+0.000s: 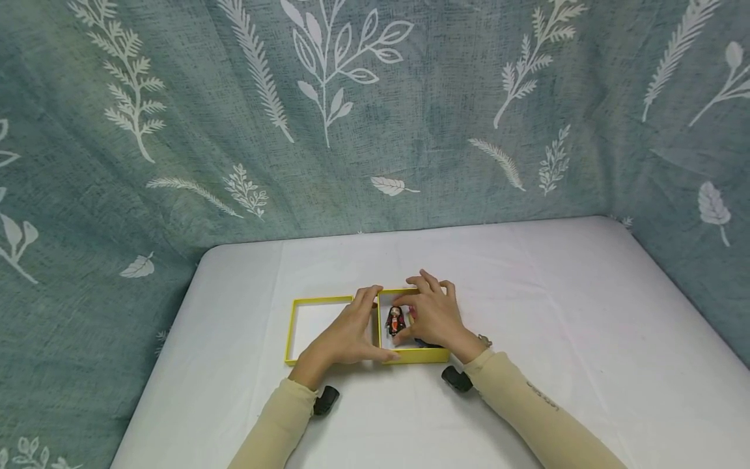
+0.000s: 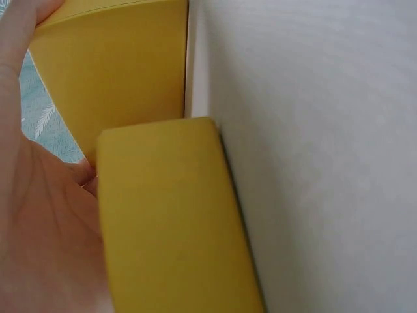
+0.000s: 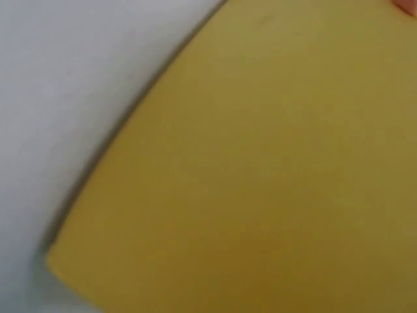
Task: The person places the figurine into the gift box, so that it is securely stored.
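**Two hands [image 1: 347, 333] at a yellow box [image 1: 418, 355] with a small doll [image 1: 395, 319] inside**

At the bottom of the frame, two beige sleeves [image 1: 536, 407] reach in, a black device [image 1: 326, 400] at the left wrist and another black device [image 1: 457, 379] at the right, where a bracelet [image 1: 485, 341] also shows. Just below centre, the left hand grips the box's left side, thumb at its near wall, fingers at the far corner. The right hand [image 1: 436, 318] curves over the box, thumb and forefinger at either end of the doll; whether they pinch it, I cannot tell. The doll, long dark hair and a red-and-black outfit, lies in the box's left part; pink and dark items beneath the right hand are mostly hidden. Left of the box lies a shallow yellow-rimmed tray [image 1: 289, 332], white inside. All rest on a white-covered table [image 1: 586, 312]. Across the top hangs a blue-green curtain [image 1: 445, 85] printed with white leaves.
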`<state>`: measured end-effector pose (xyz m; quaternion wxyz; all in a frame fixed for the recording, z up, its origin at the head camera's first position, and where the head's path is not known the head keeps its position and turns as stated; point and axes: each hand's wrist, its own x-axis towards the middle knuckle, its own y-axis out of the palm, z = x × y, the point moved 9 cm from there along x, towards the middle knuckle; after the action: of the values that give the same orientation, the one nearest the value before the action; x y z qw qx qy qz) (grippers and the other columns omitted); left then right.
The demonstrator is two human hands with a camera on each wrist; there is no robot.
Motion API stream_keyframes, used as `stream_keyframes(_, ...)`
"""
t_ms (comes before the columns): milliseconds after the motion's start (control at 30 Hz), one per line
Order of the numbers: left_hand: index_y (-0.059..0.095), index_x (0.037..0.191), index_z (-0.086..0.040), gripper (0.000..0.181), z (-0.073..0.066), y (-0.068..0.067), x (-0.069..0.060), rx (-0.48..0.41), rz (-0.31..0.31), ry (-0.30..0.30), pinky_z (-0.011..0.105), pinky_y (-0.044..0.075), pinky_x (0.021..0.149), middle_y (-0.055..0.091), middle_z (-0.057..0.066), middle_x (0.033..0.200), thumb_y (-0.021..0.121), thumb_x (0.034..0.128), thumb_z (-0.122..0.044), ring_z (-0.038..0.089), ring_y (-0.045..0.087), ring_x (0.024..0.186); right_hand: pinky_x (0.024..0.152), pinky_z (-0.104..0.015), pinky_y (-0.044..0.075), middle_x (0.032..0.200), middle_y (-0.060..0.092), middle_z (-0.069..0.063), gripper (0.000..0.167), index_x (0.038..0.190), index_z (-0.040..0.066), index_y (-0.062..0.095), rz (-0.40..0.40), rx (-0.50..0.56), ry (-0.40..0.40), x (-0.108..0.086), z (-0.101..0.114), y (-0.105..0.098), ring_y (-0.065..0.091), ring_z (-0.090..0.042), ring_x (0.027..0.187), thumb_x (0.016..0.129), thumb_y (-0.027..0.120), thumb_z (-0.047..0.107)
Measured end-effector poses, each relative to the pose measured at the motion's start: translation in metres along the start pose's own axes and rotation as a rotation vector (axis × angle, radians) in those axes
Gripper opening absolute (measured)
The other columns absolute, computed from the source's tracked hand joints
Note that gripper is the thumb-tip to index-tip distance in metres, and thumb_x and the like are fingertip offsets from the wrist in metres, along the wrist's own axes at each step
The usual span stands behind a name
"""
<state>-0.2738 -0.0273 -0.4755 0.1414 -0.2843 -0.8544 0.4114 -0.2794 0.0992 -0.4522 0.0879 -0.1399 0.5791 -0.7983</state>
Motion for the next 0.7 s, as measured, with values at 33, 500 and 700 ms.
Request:
stream_keyframes(33,0.016,0.154,-0.015,0.123,-0.0003,-0.0001,-0.0001,-0.002,0.000,0.001,0.042,0.044,0.106,0.027,0.003,0.153,0.084,0.0627,-0.060,0.021,0.046,0.131,0.105,-0.062,0.024,0.142,0.051,-0.011,0.065,0.108,0.027,0.076,0.002,-0.001,0.006,0.0003,0.0001,0.0001,0.027,-0.040,0.144,0.052,0.091,0.054)
stream_keyframes(500,0.016,0.154,-0.015,0.123,0.0012,0.0009,0.0000,0.000,-0.006,-0.001,0.042,0.043,0.107,0.026,0.002,0.154,0.084,0.0626,-0.061,0.022,0.045,0.132,0.107,-0.066,0.018,0.138,0.053,-0.012,0.068,0.109,0.027,0.075,-0.013,-0.020,-0.019,-0.0007,0.0029,0.0003,0.030,-0.041,0.142,0.051,0.089,0.059)
stream_keyframes(700,0.016,0.154,-0.016,0.122,0.0004,0.0012,-0.0002,-0.003,-0.009,0.002,0.041,0.044,0.106,0.027,0.002,0.153,0.084,0.0625,-0.060,0.021,0.046,0.131,0.107,-0.066,0.018,0.137,0.053,-0.012,0.069,0.108,0.027,0.075,-0.027,-0.031,-0.029,-0.0016,0.0032,-0.0005,0.031,-0.041,0.141,0.049,0.088,0.061)
